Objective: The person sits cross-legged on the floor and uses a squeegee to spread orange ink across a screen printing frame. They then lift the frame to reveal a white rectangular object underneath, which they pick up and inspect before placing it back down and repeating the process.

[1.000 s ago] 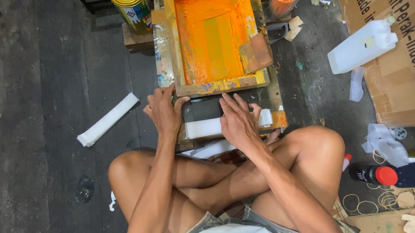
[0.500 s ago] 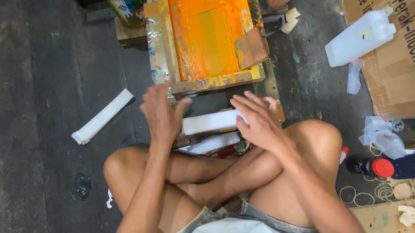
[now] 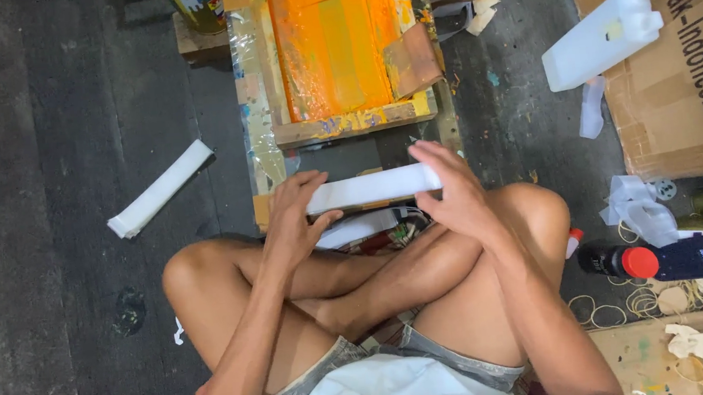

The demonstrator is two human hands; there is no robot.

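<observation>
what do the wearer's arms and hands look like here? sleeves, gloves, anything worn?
Both arms are bare to the frame edge: no sleeves visible. The left hand and right hand have no gloves, and no rings, watch or wristbands can be made out. Only other clothing in view: grey patterned shorts and a white cloth at the lap.

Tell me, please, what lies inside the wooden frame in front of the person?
Inside the wooden frame is a screen coated with orange ink, paler down its middle, and a brownish scraper leaning at its right. What is beneath the screen is covered.
</observation>
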